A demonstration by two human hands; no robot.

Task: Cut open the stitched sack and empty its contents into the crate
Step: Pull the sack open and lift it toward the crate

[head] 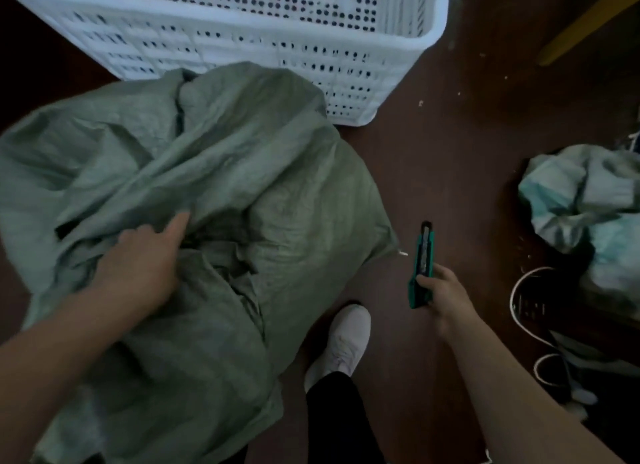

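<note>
Head view, looking down. The green woven sack (180,221) lies slumped on the dark floor (450,173), its far end touching the near wall of the white perforated crate (242,48). The left hand (145,259) rests on the sack's crumpled upper folds, fingers loosely spread and pressing the fabric. The right hand (446,290) stands clear of the sack's right edge, closed around a green utility knife (423,266) whose long axis points away from the person, roughly parallel to that edge. The sack thus lies left of the knife; the stitched seam cannot be made out. A white shoe (343,342) stands just beside the sack's near right side.
</note>
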